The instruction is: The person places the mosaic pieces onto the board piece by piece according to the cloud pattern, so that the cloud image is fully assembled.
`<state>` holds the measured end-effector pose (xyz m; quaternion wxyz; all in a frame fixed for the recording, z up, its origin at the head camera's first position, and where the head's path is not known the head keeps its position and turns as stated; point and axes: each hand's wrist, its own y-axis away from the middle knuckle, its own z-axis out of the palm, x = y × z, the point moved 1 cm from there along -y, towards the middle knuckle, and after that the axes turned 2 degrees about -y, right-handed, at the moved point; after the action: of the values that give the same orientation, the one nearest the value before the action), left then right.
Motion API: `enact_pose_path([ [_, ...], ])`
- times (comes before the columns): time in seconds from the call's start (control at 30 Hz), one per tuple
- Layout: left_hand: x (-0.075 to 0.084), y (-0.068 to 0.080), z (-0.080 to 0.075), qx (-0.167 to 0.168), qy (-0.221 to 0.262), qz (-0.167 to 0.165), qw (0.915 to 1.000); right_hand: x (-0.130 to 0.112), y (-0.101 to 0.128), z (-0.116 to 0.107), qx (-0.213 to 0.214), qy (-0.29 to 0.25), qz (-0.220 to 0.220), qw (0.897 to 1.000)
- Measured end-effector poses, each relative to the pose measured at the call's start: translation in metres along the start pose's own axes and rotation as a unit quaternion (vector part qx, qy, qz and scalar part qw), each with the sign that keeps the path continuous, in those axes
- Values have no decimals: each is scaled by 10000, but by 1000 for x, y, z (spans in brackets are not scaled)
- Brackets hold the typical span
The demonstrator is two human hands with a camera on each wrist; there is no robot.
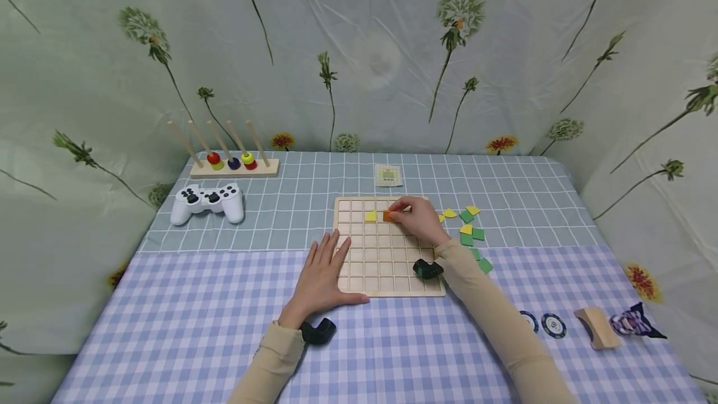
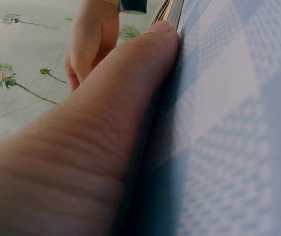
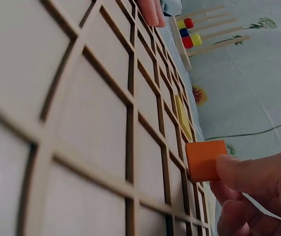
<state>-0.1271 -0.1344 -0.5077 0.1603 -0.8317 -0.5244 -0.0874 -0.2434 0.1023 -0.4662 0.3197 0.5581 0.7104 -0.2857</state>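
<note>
Fingers of right hand point(image 1: 417, 220) pinch orange tile point(image 3: 205, 160) | left hand point(image 1: 322, 273) flat, steadying grid board point(image 1: 387, 279)

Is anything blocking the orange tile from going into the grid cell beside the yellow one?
Nothing visible. The right hand pinches the orange tile just over the wooden grid board, next to the seated yellow tile. The nearby cells look empty; the left hand rests at the board's left edge.

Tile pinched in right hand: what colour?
Orange. The tile shows best in the right wrist view, pinched by the right hand above the wooden grid board.
</note>
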Motion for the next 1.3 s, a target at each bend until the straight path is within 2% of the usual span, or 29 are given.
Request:
enact_pose_path([
  [0.43,0,-1,1,-191,-20,-160,9997,-6,-8,10,-161,877,-207,9958],
  [0.63,0,0,1,-107,-45,-114,9999,-7,-8,12,-120,1342,-273,9905],
  [0.77,0,0,1,-7,-46,-56,10000,-6,-5,9,-88,1293,-344,9910],
  [1.0,1,-2,0,13,-20,23,10000,8,7,-22,194,879,-234,9957],
  [1.17,1,-2,0,3,-24,23,10000,31,17,-55,702,899,-28,9935],
  [1.3,1,0,0,9,-63,24,10000,51,21,-83,893,913,96,9918],
])
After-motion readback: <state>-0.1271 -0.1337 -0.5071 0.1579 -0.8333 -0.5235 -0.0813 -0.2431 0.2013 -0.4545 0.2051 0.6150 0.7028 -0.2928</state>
